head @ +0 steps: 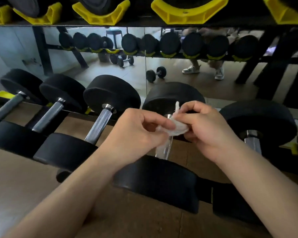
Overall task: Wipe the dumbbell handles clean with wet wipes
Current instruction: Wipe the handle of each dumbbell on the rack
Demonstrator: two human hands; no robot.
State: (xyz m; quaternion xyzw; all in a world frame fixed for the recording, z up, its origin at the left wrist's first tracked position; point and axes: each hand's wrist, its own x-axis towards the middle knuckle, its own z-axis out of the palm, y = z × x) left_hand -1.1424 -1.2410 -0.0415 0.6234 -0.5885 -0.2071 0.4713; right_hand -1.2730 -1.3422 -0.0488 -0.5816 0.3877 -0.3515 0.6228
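A row of black dumbbells with metal handles lies on a low rack. Both hands hover over the handle (163, 149) of the middle dumbbell (158, 179). My left hand (136, 133) and my right hand (206, 127) each pinch an end of a crumpled white wet wipe (176, 128) between them, just above that handle. The hands hide the handle's upper part. The dumbbell handle (100, 124) to the left and the one on the right (252, 143) lie bare.
Two more dumbbells (46, 115) lie further left. An upper shelf with yellow cradles (187, 14) overhangs the rack. A mirror (144, 66) behind reflects more dumbbells, the floor and a person's shoes. Brown floor shows under the rack.
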